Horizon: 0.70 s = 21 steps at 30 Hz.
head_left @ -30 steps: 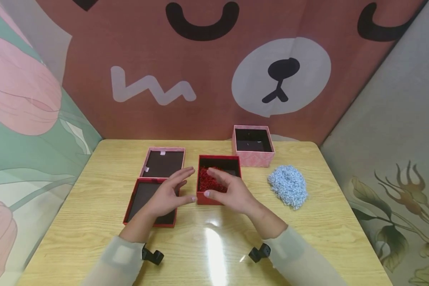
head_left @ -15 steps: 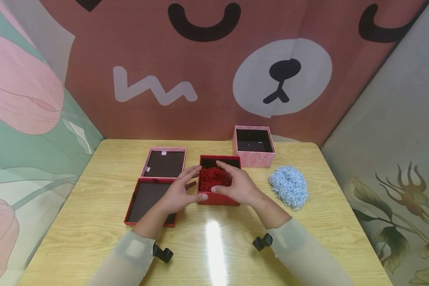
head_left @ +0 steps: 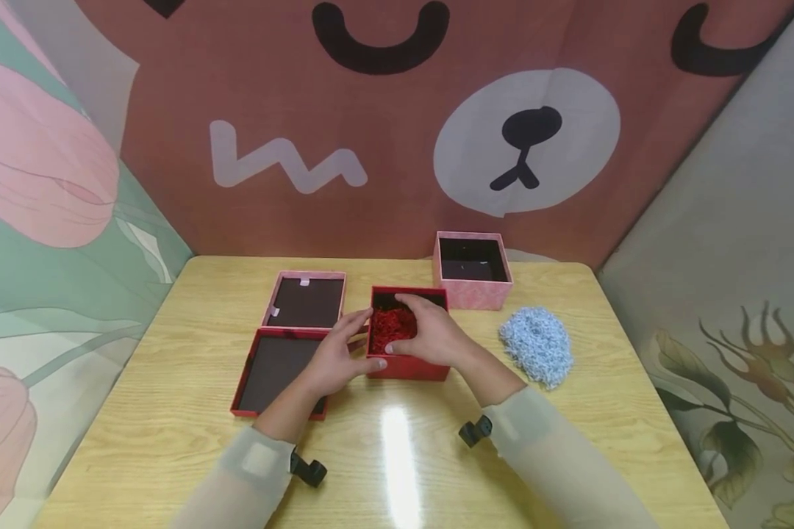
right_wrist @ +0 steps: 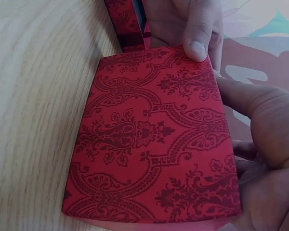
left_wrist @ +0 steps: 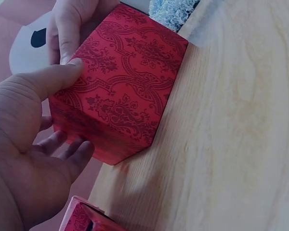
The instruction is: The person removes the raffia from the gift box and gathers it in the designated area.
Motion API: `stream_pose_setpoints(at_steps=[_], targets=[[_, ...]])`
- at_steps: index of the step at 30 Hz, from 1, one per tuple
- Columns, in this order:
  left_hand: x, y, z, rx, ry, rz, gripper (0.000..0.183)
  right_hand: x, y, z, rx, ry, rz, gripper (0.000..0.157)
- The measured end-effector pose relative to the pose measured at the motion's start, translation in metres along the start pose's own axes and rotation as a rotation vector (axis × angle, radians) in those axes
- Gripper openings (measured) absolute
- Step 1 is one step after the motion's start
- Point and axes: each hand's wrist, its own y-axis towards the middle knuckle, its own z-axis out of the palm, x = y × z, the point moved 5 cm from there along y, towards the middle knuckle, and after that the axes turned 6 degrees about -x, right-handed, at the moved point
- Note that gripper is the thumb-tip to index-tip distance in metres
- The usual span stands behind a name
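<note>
A red patterned box (head_left: 410, 369) stands open-topped mid-table, with red crinkled paper shreds (head_left: 389, 325) inside. My left hand (head_left: 336, 358) holds its near left corner; the thumb (left_wrist: 62, 77) lies on the front face and the fingers are along the left side. Over the box's right part, my right hand (head_left: 435, 336) reaches in past the rim, thumb and forefinger extended around the shreds. In the right wrist view, the front wall (right_wrist: 149, 139) hides part of that hand.
Left of the box lies an upturned red lid (head_left: 278, 371), with a pink lid (head_left: 304, 303) behind it. A pink box (head_left: 479, 295) stands at the back right, without a lid. Nearer on the right is a pile of light blue shreds (head_left: 536, 345).
Both hands have come in to the red box. The left hand moved right onto its corner; the right hand moved in over the shreds, then shifted slightly within the box.
</note>
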Motion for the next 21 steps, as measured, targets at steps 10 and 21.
stream_pose_setpoints(at_steps=[10, 21], targets=[[0.000, 0.001, -0.001, -0.025, -0.014, -0.022, 0.098, 0.000, 0.014, 0.010, 0.099, -0.047, 0.006, 0.106], [0.000, 0.000, -0.001, -0.026, -0.007, -0.043, 0.097, -0.009, 0.027, 0.028, 0.219, -0.079, 0.070, 0.112]])
